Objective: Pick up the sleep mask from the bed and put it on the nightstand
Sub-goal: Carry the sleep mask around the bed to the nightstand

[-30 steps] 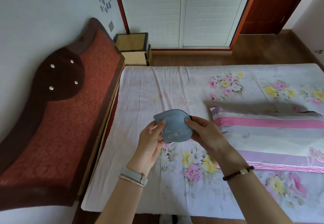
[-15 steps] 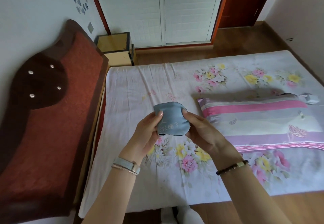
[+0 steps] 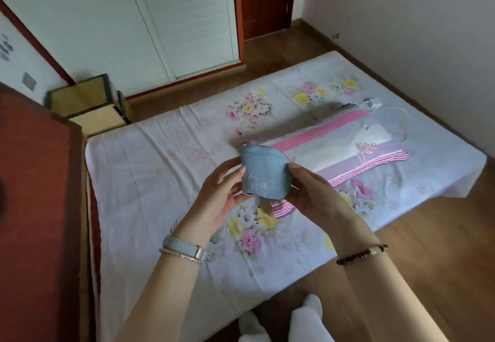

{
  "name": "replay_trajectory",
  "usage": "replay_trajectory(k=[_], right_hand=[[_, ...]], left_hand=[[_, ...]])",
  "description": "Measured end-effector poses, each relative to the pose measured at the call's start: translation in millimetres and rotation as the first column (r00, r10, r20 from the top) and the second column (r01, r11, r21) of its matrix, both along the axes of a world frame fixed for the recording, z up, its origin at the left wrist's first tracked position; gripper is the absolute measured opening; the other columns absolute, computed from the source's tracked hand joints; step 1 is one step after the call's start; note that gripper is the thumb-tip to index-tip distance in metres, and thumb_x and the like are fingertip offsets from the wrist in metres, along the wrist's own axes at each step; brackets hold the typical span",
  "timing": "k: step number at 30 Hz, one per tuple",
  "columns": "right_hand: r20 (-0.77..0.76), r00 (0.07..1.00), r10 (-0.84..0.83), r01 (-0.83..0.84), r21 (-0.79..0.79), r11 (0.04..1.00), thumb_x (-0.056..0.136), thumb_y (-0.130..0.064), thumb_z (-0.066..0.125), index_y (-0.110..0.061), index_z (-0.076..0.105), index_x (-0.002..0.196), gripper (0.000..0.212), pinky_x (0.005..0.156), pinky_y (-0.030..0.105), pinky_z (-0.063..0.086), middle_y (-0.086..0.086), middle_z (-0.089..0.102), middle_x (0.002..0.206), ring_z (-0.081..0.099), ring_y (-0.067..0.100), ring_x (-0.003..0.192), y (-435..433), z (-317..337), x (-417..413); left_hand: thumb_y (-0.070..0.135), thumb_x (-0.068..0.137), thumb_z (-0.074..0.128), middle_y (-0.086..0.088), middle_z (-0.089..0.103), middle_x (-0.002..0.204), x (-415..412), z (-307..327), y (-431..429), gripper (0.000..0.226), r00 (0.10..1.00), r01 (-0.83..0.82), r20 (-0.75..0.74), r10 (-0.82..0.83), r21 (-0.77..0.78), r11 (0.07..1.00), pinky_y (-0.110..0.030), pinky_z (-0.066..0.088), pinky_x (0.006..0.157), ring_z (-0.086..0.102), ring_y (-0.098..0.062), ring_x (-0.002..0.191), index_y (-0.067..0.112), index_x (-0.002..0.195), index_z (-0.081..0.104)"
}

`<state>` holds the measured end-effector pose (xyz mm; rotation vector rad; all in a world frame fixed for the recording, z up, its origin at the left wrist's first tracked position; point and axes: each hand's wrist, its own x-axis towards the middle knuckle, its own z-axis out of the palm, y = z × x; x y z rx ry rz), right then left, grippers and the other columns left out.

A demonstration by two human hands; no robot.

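Both hands' fingers (image 3: 242, 171) pinch the folded sleep mask (image 3: 263, 174) above the bed (image 3: 150, 181); next, carry it toward the nightstand (image 3: 91, 105) at ten o'clock.

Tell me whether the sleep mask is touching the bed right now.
Apart. The head view shows the sleep mask held up between the left hand and right hand, lifted above the bed.

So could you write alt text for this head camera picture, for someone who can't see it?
Two bare hands, left hand and right hand, hold a folded blue-grey fabric sleep mask with pale lettering above a floral-sheeted bed. A striped pink and lilac pillow lies behind it, and a yellow wooden nightstand stands at the bed's far corner.
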<state>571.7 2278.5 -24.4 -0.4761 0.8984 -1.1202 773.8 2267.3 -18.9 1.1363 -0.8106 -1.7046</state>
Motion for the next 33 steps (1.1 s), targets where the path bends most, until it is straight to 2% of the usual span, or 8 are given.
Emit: replay_trajectory(k=[4, 9, 12, 14, 18, 23, 28, 33], right_hand=[[0.031, 0.99, -0.139, 0.139, -0.015, 0.99, 0.099, -0.013, 0.052, -0.005, 0.068, 0.106, 0.02, 0.085, 0.037, 0.061, 0.008, 0.076, 0.099, 0.073, 0.02, 0.089, 15.5, 9.1, -62.1], [-0.01, 0.967, -0.254, 0.254, -0.007, 0.967, 0.1, -0.015, 0.051, -0.001, 0.064, 0.118, 0.027, 0.091, 0.037, 0.059, 0.013, 0.071, 0.107, 0.07, 0.025, 0.096, 38.5, 20.1, -146.0], [-0.012, 0.954, -0.3, 0.3, -0.003, 0.954, 0.1, -0.015, 0.051, -0.004, 0.066, 0.116, 0.024, 0.083, 0.033, 0.061, 0.011, 0.071, 0.103, 0.071, 0.021, 0.089, 53.7, 23.1, -196.3], [-0.029, 0.944, -0.328, 0.328, -0.002, 0.945, 0.1, -0.016, 0.052, -0.004, 0.065, 0.119, 0.027, 0.085, 0.033, 0.06, 0.01, 0.071, 0.103, 0.071, 0.02, 0.088, 63.3, 24.8, -229.3], [-0.05, 0.914, -0.404, 0.404, 0.006, 0.915, 0.1, -0.016, 0.053, -0.003, 0.063, 0.122, 0.028, 0.086, 0.032, 0.06, 0.008, 0.071, 0.099, 0.071, 0.018, 0.084, 84.8, 27.1, -290.7], [-0.102, 0.847, -0.522, 0.528, 0.037, 0.849, 0.099, -0.015, 0.055, -0.006, 0.067, 0.115, 0.022, 0.071, 0.027, 0.06, 0.007, 0.074, 0.1, 0.074, 0.016, 0.081, 117.6, 25.4, -356.0], [-0.133, 0.752, -0.646, 0.656, 0.048, 0.753, 0.097, -0.014, 0.058, -0.012, 0.072, 0.108, 0.018, 0.081, 0.033, 0.062, 0.005, 0.077, 0.097, 0.074, 0.016, 0.081, 146.8, 17.1, -408.6], [-0.133, 0.665, -0.735, 0.746, 0.064, 0.663, 0.098, -0.012, 0.057, -0.007, 0.069, 0.115, 0.022, 0.073, 0.029, 0.062, 0.007, 0.076, 0.096, 0.072, 0.016, 0.081, 160.0, 5.7, -452.8]], left_hand=[[0.011, 0.096, 0.058, -0.008, 0.072, 0.104, -66.1, 12.0, -10.8, 0.028, 0.992, 0.121, -0.015, -0.122, -0.019, 0.992, -0.031, 0.06, 0.066, 0.074, -0.015, 0.082, 0.011, 0.123, 0.065], [0.009, 0.098, 0.054, -0.012, 0.071, 0.107, -158.3, 19.2, -13.3, 0.033, 0.964, 0.263, -0.02, -0.264, -0.055, 0.963, -0.03, 0.06, 0.067, 0.073, -0.017, 0.084, 0.004, 0.13, 0.06], [0.01, 0.097, 0.056, -0.008, 0.074, 0.101, -212.6, 17.6, -11.4, 0.031, 0.947, 0.317, -0.031, -0.319, -0.054, 0.947, -0.035, 0.062, 0.071, 0.073, -0.017, 0.084, 0.005, 0.127, 0.061], [0.012, 0.096, 0.058, -0.007, 0.075, 0.098, -248.1, 14.7, -9.0, 0.029, 0.935, 0.352, -0.03, -0.354, -0.057, 0.934, -0.038, 0.062, 0.078, 0.072, -0.018, 0.086, 0.007, 0.124, 0.063], [0.013, 0.096, 0.059, -0.006, 0.075, 0.101, -317.4, 8.3, -2.0, 0.024, 0.898, 0.436, -0.037, -0.438, -0.062, 0.898, -0.036, 0.06, 0.073, 0.072, -0.02, 0.088, 0.014, 0.118, 0.069], [0.013, 0.097, 0.057, -0.009, 0.072, 0.106, -396.5, 4.0, 10.4, 0.031, 0.833, 0.55, -0.041, -0.552, -0.056, 0.833, -0.039, 0.059, 0.079, 0.07, -0.023, 0.091, 0.007, 0.127, 0.062], [0.013, 0.099, 0.055, -0.005, 0.073, 0.106, -466.4, -3.4, 17.3, 0.029, 0.74, 0.669, -0.061, -0.67, -0.036, 0.743, -0.033, 0.058, 0.074, 0.071, -0.019, 0.089, 0.009, 0.126, 0.064], [0.016, 0.097, 0.058, -0.003, 0.076, 0.103, -530.8, -18.7, 9.8, 0.022, 0.651, 0.756, -0.087, -0.754, -0.016, 0.654, -0.038, 0.06, 0.08, 0.073, -0.017, 0.089, 0.017, 0.114, 0.071]])
